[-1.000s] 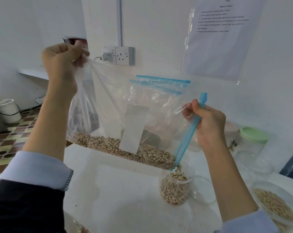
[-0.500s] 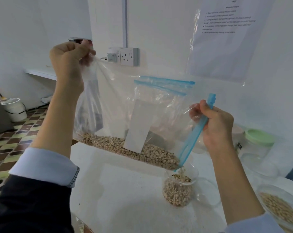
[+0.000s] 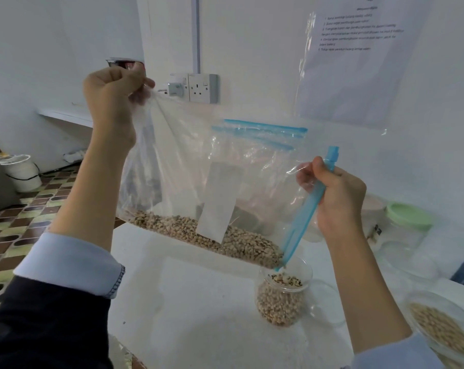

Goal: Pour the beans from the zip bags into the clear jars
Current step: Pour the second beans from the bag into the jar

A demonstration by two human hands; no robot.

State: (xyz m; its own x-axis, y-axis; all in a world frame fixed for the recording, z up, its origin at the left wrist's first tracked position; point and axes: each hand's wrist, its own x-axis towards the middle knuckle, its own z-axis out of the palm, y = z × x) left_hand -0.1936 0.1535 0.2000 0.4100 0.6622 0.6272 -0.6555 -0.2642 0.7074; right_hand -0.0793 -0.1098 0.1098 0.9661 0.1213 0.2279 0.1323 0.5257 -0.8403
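A clear zip bag (image 3: 188,161) with a blue zip strip hangs tilted above the white table. My left hand (image 3: 111,102) pinches its upper left corner high up. My right hand (image 3: 337,198) grips the blue zip end, lower on the right. Beans (image 3: 207,235) lie along the bag's bottom edge and slope down to its lowest corner. That corner sits just over the mouth of a clear jar (image 3: 281,302), which is mostly full of beans. A white label shows on the bag's side.
More zip bags (image 3: 265,131) stand behind the held one. A jar with a green lid (image 3: 409,217) and empty clear jars stand at the right. A clear container of beans (image 3: 443,331) sits at the lower right. A white table (image 3: 199,315) lies below, tiled floor to the left.
Both hands keep the same grip on the bag. The bag stays tilted with its low corner over the jar; the bean level in the jar looks about the same.
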